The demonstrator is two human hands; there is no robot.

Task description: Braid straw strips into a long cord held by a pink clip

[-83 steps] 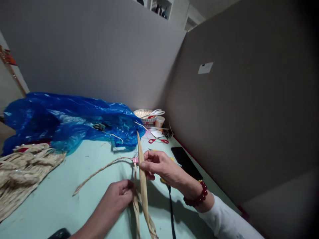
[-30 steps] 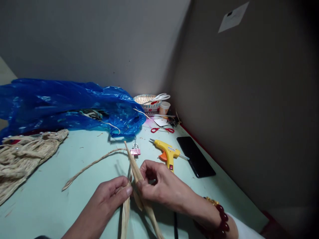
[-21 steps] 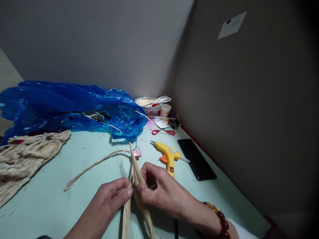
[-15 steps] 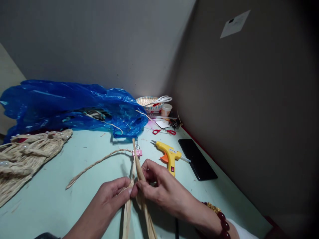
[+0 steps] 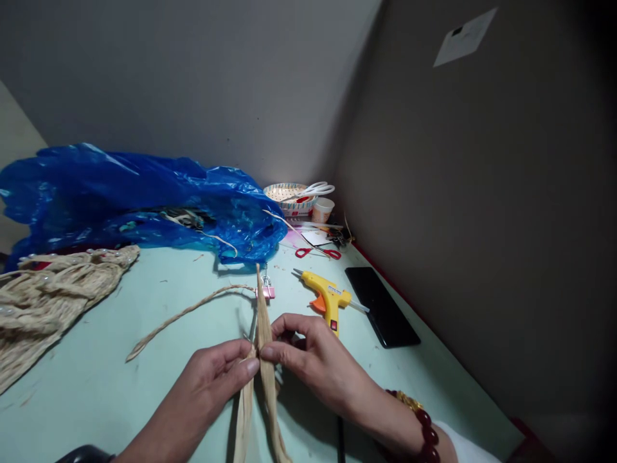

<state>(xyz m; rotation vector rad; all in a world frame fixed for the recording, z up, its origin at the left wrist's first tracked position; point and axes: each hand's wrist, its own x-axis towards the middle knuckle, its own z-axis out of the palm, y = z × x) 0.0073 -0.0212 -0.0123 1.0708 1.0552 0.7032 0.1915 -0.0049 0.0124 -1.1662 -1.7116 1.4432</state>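
Flat strips of dried straw-coloured fibre run toward me from a pink binder clip (image 5: 268,292) on the table. My left hand (image 5: 224,373) is closed, thumb and fingers pinching the left fibre strip (image 5: 245,411). Close beside it, my right hand (image 5: 308,360) pinches the right fibre strip (image 5: 266,386), whose tip points up past the clip. From the clip a twisted fibre cord (image 5: 187,315) curves off to the left. What lies behind my fingertips is hidden.
A yellow glue gun (image 5: 328,294) lies right of the clip, beside a black phone (image 5: 380,305). Behind are red-handled scissors (image 5: 318,253), a paper cup (image 5: 322,209) and a basket (image 5: 284,191). A blue plastic bag (image 5: 144,186) and a woven fibre piece (image 5: 58,292) occupy the left.
My right hand has shifted slightly left and its thumb now lies across the front of the right strip. That strip stands straighter and its lower end has swung left.
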